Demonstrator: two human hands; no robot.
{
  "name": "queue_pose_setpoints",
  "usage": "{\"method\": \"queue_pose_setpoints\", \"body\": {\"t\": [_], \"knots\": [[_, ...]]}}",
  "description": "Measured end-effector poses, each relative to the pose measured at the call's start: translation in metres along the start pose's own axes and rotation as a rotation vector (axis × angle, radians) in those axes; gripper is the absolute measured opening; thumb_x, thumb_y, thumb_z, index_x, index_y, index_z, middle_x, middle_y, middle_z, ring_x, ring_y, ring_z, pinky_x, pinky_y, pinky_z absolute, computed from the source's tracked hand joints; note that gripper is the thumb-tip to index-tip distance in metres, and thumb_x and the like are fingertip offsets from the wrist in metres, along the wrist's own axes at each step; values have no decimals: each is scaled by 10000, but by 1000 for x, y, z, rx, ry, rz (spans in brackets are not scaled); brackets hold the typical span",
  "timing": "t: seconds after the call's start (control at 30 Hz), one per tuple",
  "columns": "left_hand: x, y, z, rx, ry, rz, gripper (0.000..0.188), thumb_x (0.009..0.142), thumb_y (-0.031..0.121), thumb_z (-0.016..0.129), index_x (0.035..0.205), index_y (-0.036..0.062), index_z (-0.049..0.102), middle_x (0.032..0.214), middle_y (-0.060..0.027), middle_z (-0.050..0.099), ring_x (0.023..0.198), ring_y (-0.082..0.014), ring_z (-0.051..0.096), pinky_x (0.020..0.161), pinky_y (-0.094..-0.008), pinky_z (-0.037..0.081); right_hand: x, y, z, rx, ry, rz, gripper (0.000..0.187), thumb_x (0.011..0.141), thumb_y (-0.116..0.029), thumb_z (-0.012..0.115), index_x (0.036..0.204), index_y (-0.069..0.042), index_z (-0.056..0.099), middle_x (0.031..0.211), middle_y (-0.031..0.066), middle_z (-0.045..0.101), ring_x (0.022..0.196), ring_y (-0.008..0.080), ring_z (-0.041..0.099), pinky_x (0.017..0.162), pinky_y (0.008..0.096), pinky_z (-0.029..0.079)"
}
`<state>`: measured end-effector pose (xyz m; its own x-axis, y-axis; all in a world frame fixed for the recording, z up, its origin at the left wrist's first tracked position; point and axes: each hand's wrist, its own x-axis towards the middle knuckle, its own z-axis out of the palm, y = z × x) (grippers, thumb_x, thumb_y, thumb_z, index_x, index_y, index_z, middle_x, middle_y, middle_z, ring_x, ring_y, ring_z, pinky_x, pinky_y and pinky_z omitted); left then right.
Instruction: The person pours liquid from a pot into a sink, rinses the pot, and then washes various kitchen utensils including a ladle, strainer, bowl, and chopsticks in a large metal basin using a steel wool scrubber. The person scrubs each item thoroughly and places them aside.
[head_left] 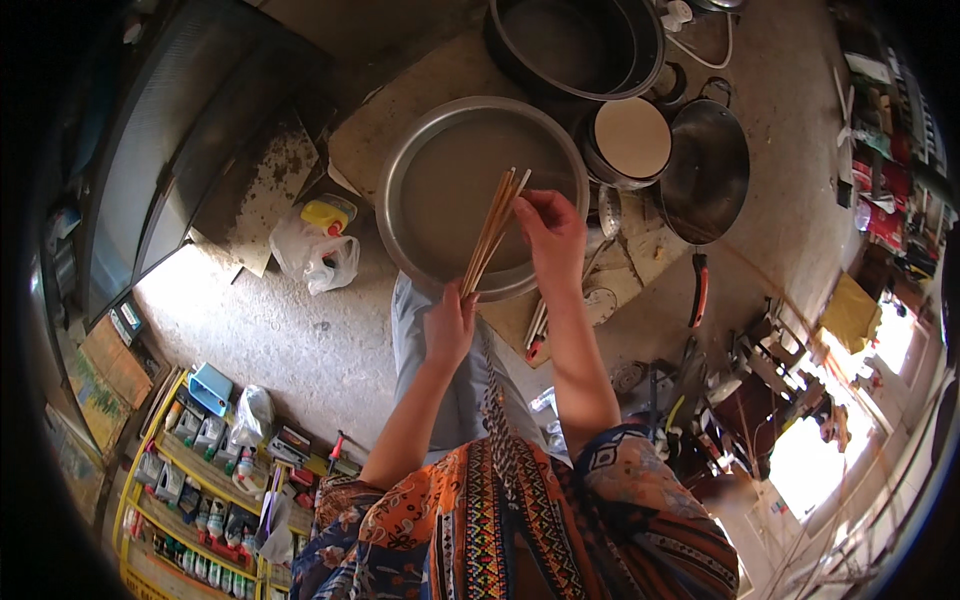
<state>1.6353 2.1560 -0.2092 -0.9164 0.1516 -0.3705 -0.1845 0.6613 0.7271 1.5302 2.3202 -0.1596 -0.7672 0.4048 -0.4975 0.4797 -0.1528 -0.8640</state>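
A bundle of slim wooden chopsticks (487,238) slants over a wide metal basin (387,205) in front of me. My left hand (450,325) is closed round their lower ends, just past the basin's near rim. Toward the upper ends, my right hand (556,228) is pinched at the rightmost stick, which has a pale tip. Its fingertips seem to grip that chopstick, though the contact is small in the picture. Inside the basin is a cloudy greyish liquid, and the sticks are held above it.
Beyond the basin sits a large dark pan (497,45). To its right stand a pot (603,172) with a pale round top and a wok (712,165) with a red-black handle. A plastic bag (318,255) lies at left. Yellow shelves (150,440) hold several bottles at lower left.
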Motion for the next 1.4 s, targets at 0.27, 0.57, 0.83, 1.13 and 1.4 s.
{"method": "queue_pose_setpoints", "body": {"t": [0.27,0.57,0.83,1.13,1.4], "knots": [[10,6,0,93,47,165,270,885,261,565,1081,92,489,755,-114,637,641,-323,618,529,-421,475,11,-31,-8,278,227,-155,124,905,-125,565,973,-21,569,765,-6,546,559,34,425,477,186,331],[9,-1,-2,170,19,195,276,886,270,565,1059,67,494,730,-118,632,618,-312,618,497,-410,475,26,-59,-27,-164,-224,47,182,826,-156,660,928,-6,668,635,-23,560,477,33,411,432,195,308],[19,-7,-5,60,4,148,222,912,250,529,1022,61,499,722,-141,615,597,-318,601,487,-407,457,43,-62,-27,-197,-142,-16,174,807,-126,677,908,16,675,702,20,629,587,58,540,533,192,437],[44,-7,-8,-998,-408,-605,305,977,310,406,1016,27,514,624,10,405,455,-83,366,407,-253,271,25,-33,-29,-554,52,-491,173,767,-31,676,940,-32,677,795,44,636,702,131,620,622,223,506],[77,6,-7,-1325,-304,-838,344,937,373,478,970,36,539,774,-54,590,610,-142,582,533,-251,485,-48,58,-16,-764,-457,-801,416,721,24,632,1125,-65,585,1116,117,564,960,261,588,755,329,521]]}}
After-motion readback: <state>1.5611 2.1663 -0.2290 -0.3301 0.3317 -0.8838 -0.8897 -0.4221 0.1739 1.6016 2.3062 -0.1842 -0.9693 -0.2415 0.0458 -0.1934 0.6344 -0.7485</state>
